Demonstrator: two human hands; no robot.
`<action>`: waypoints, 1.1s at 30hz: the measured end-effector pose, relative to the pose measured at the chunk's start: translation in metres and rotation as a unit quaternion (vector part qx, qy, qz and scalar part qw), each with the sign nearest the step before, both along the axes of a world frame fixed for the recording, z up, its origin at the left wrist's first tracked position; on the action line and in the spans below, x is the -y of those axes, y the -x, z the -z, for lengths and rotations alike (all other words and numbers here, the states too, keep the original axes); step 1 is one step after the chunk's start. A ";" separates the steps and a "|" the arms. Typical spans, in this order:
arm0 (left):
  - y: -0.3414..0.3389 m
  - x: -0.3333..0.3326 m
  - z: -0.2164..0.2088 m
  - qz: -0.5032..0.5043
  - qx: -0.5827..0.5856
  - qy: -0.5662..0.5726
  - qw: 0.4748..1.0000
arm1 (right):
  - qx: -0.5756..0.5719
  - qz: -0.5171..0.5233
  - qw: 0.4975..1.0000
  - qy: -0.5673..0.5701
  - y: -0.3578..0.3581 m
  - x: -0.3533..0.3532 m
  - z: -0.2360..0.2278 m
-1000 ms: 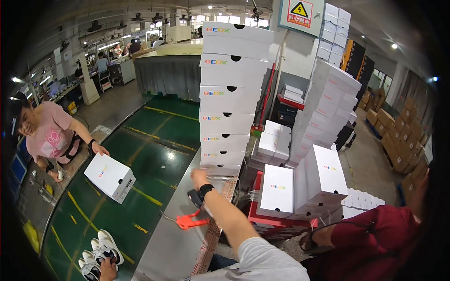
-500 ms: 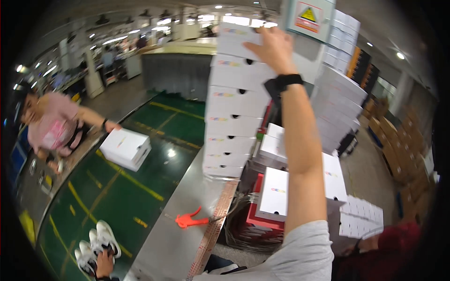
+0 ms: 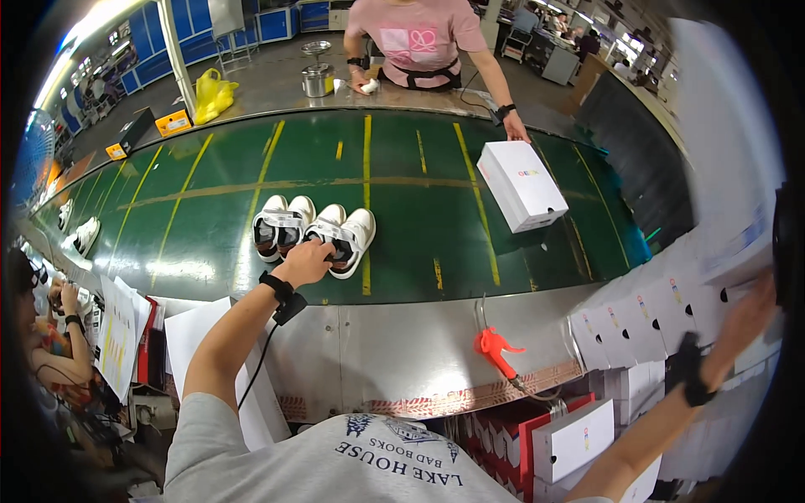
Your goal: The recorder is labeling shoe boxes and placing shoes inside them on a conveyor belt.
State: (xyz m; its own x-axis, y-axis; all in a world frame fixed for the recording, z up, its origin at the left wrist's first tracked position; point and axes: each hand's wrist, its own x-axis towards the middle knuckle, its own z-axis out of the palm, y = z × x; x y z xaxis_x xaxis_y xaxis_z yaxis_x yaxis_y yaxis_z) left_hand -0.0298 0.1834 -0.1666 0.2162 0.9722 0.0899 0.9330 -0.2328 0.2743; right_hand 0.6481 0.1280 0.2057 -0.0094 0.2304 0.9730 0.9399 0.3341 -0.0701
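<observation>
The left hand (image 3: 306, 262) grips a white shoe (image 3: 359, 233), clustered with others on the green surface (image 3: 407, 230); the right hand (image 3: 745, 318), blurred, is at the stacked white boxes (image 3: 675, 293) — its grip I cannot tell. Beyond, a co-worker's hand (image 3: 516, 128) touches another white box (image 3: 521, 183).

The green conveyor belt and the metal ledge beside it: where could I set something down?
The green conveyor belt has bare room between the white sneakers and the white shoebox. The metal ledge is bare between the left forearm and the red air gun. It is crowded at right, where stacked shoeboxes border the ledge near the right hand.
</observation>
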 end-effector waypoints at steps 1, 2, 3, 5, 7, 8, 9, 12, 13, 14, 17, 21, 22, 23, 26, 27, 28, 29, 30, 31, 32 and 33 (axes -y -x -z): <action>-0.005 -0.003 -0.010 -0.018 0.044 0.002 0.999 | -0.061 -0.196 0.979 -0.010 0.026 -0.015 0.052; 0.001 -0.003 -0.006 -0.024 0.039 -0.001 0.999 | -0.274 -0.323 0.905 0.045 0.032 -0.032 0.101; 0.015 -0.005 0.002 -0.096 0.073 -0.050 0.992 | -0.087 -0.103 0.984 0.114 0.117 -0.036 0.127; -0.002 -0.021 -0.002 -0.161 0.172 -0.162 0.958 | -0.079 -0.054 0.976 0.197 0.181 -0.044 0.181; 0.013 -0.032 0.015 -0.149 0.165 -0.145 0.964 | 0.096 -0.063 0.961 0.253 0.235 -0.045 0.210; -0.009 -0.040 0.007 -0.137 0.159 -0.116 0.971 | -0.004 -0.137 0.951 0.278 0.244 -0.047 0.231; -0.003 -0.050 0.021 -0.108 0.180 -0.098 0.973 | 0.019 -0.134 0.944 0.300 0.260 -0.053 0.253; 0.038 -0.052 0.043 -0.117 0.235 -0.053 0.963 | -0.010 -0.255 0.910 0.326 0.322 -0.068 0.285; 0.081 -0.060 0.068 -0.129 0.187 -0.093 0.969 | 0.028 -0.270 0.912 0.309 0.342 -0.067 0.288; 0.085 -0.069 0.070 -0.095 0.247 -0.086 0.960 | 0.011 -0.261 0.927 0.268 0.350 -0.059 0.286; -0.006 -0.057 -0.022 -0.116 0.106 -0.028 0.987 | 0.003 -0.198 0.942 0.270 0.327 -0.047 0.290; -0.049 -0.011 -0.100 -0.076 0.154 -0.154 0.973 | 0.002 -0.213 0.919 0.331 0.322 -0.047 0.283; -0.048 -0.007 -0.108 -0.089 0.206 -0.179 0.958 | -0.002 -0.216 0.919 0.329 0.324 -0.050 0.283; -0.022 -0.023 -0.087 -0.085 0.254 -0.204 0.942 | 0.034 -0.221 0.927 0.300 0.326 -0.053 0.284; -0.036 -0.002 -0.121 -0.067 0.397 -0.143 0.904 | 0.050 -0.243 0.920 0.304 0.327 -0.068 0.286; -0.048 0.011 -0.137 -0.081 0.437 -0.120 0.888 | 0.034 -0.266 0.902 0.339 0.331 -0.070 0.288; -0.057 0.019 -0.147 -0.083 0.435 -0.122 0.888 | 0.033 -0.268 0.901 0.338 0.330 -0.070 0.290; -0.066 0.025 -0.155 -0.077 0.432 -0.120 0.891 | 0.034 -0.265 0.906 0.327 0.329 -0.070 0.292; -0.070 0.028 -0.158 -0.072 0.430 -0.119 0.892 | 0.036 -0.262 0.911 0.316 0.328 -0.070 0.292; -0.067 0.031 -0.156 -0.059 0.465 -0.101 0.877 | 0.035 -0.263 0.911 0.315 0.328 -0.070 0.292; -0.071 0.035 -0.158 -0.059 0.466 -0.101 0.877 | 0.051 -0.270 0.913 0.302 0.328 -0.070 0.292; -0.078 0.038 -0.160 -0.041 0.525 -0.092 0.845 | 0.064 -0.271 0.915 0.291 0.326 -0.068 0.293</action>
